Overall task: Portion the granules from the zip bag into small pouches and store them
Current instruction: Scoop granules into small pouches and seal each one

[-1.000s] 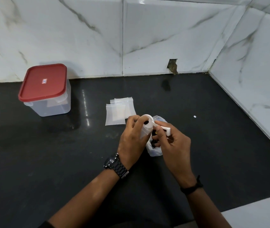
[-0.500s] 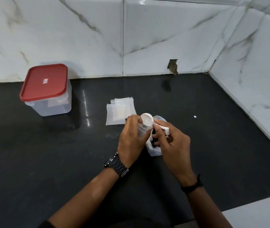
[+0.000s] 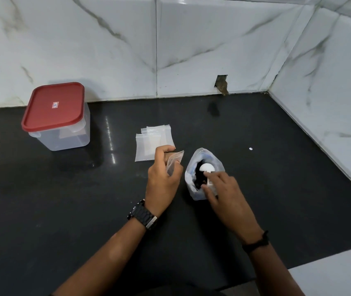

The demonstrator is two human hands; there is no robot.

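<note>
Black counter [image 3: 277, 167], open zip bag [image 3: 193, 189] (dark granules inside), right hand [image 3: 223, 193] pinching white scoop [image 3: 206, 168], left hand [image 3: 162, 178] gripping clear pouch [image 3: 174, 162]

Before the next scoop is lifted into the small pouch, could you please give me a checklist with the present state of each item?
1. Small clear pouch held by left hand: ok.
2. Pouch mouth open: cannot tell.
3. White plastic scoop gripped by right hand, bowl inside the open zip bag: ok.
4. Scoop loaded with dark granules: cannot tell.
5. Zip bag standing upright on the black counter: ok.
6. Red-lidded clear storage box open for storing: not ok, lid on.
</note>
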